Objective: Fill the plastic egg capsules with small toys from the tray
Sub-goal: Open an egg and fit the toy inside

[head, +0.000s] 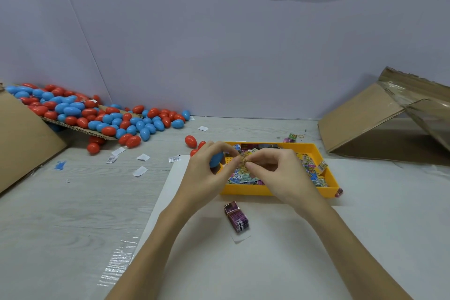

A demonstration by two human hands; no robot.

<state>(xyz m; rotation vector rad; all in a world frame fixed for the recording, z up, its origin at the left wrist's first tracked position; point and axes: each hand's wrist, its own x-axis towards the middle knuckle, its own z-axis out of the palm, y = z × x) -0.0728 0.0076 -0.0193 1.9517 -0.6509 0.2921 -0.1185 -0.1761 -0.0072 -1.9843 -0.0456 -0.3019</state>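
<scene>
Both hands over the tray (275, 193): left hand (209, 173) palms a blue egg (216, 160), both pinch a banded toy bundle (244, 159); band snaps, toys scatter.

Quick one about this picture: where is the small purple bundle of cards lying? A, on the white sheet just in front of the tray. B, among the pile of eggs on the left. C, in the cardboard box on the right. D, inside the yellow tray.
A: the purple bundle lies on the white sheet, on the near side of the yellow tray and apart from it.
</scene>
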